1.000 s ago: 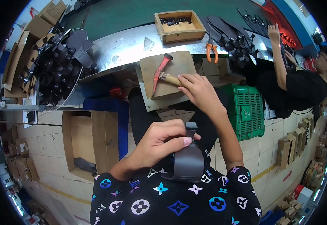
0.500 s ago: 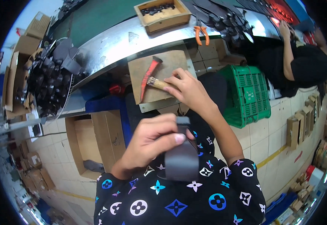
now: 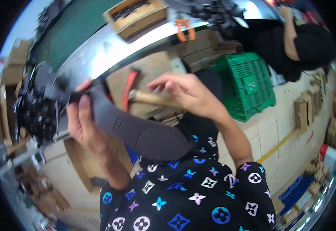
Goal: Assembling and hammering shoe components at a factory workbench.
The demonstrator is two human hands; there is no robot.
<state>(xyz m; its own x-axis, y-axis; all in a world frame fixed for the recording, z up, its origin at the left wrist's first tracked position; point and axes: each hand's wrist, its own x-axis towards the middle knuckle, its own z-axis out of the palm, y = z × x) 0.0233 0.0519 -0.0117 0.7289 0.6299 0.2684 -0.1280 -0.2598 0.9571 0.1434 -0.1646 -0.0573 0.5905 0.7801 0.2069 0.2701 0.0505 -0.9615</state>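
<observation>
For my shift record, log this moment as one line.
left hand: holds grey sole piece | right hand: grips wooden-handled hammer | green crate beside

A factory workshop: metal workbench point(image 3: 98, 61), cardboard boxes point(image 3: 302, 111), green plastic crate point(image 3: 248, 84), another worker point(image 3: 291, 42).

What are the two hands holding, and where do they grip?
The left hand grips the dark grey shoe-sole-shaped piece at its upper end. The right hand holds the wooden-handled hammer with the red head by its handle.
</observation>
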